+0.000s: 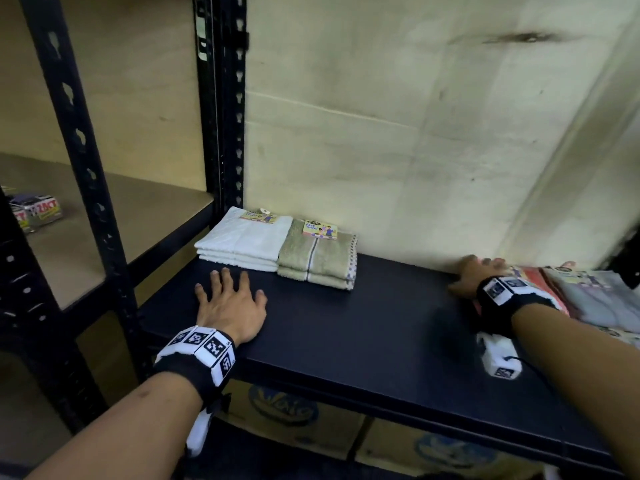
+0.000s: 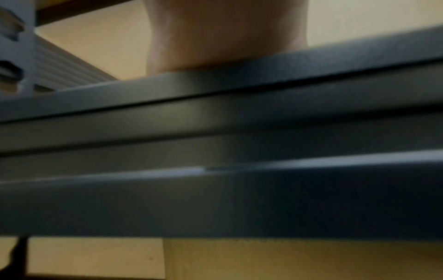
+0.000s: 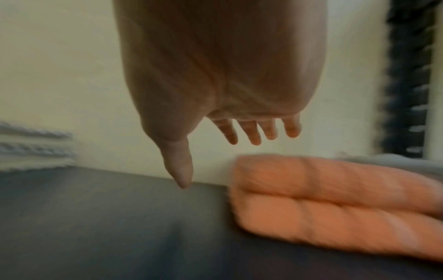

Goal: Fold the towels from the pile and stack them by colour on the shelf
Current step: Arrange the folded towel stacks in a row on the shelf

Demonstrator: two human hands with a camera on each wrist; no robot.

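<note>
On the black shelf (image 1: pixel 363 327), the left hand (image 1: pixel 230 306) lies flat, fingers spread, grip released, just in front of the white towel stack (image 1: pixel 244 242). Right of that stack, touching it, sits the olive towel stack (image 1: pixel 317 259). Farther right, the right hand (image 1: pixel 472 277), fingers straight, grip released, hovers at the orange towels (image 3: pixel 335 199).

You can read "Face Towel" on the card tag (image 1: pixel 319 230) atop the far olive towel stack (image 1: pixel 317 258). At far left, a small box (image 1: pixel 44 208) reads "ZACT".
</note>
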